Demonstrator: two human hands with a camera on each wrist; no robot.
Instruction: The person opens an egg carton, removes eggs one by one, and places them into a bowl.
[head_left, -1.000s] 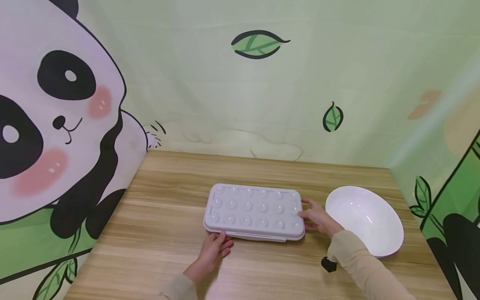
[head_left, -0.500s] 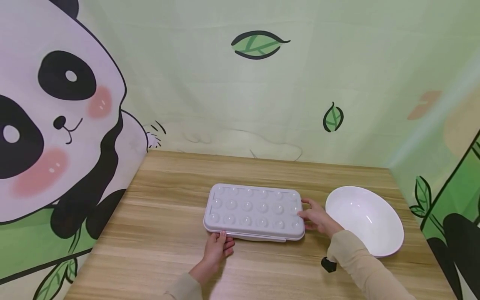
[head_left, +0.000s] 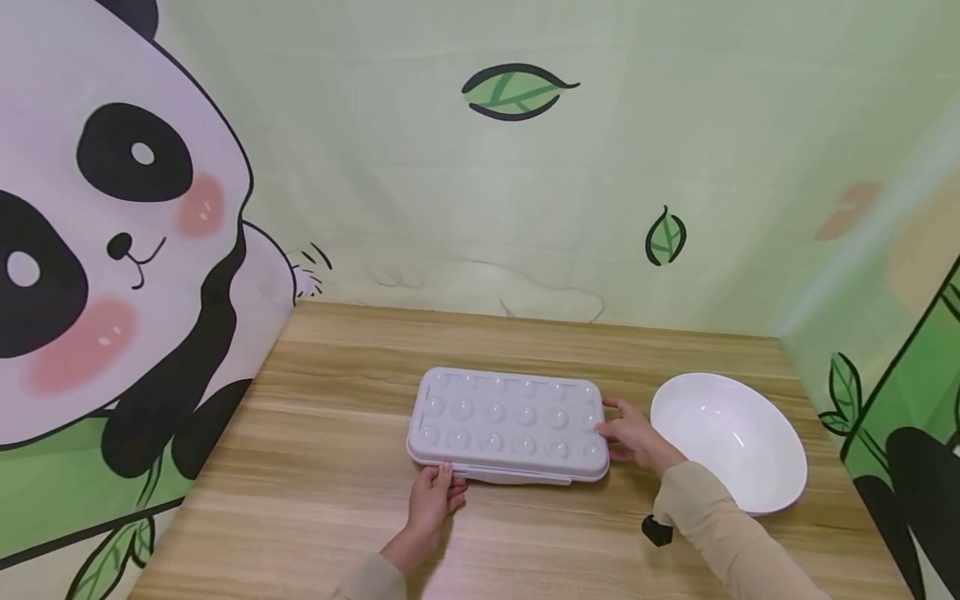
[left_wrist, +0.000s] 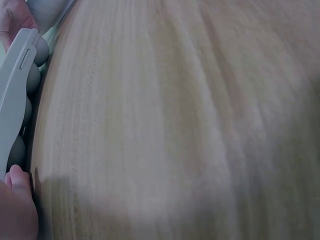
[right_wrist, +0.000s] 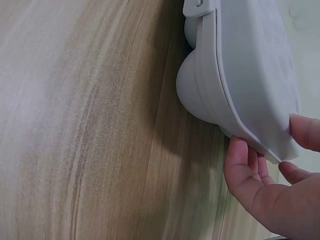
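Observation:
A pale grey plastic egg box (head_left: 510, 421) with rows of round bumps on its lid lies on the wooden table, its lid down. My left hand (head_left: 431, 504) holds its front edge near the left corner, thumb against the rim. In the left wrist view that hand's fingertips (left_wrist: 19, 177) touch the box beside its rounded cups. Around the right end, my right hand (head_left: 637, 433) grips the box; the right wrist view shows the thumb (right_wrist: 306, 131) on the lid side and fingers under the rim. A clasp (right_wrist: 199, 7) shows on the edge. The inside is hidden.
A white bowl (head_left: 731, 442) stands right of the box, close behind my right wrist and sleeve. A small black object (head_left: 657, 531) shows by the right sleeve. Bare wooden tabletop (head_left: 315, 417) stretches left of the box, and a panda-printed cloth (head_left: 360, 167) hangs behind.
My left hand and forearm have shifted slightly to the right along the front of the egg box. The right hand, the box and the bowl stay where they were.

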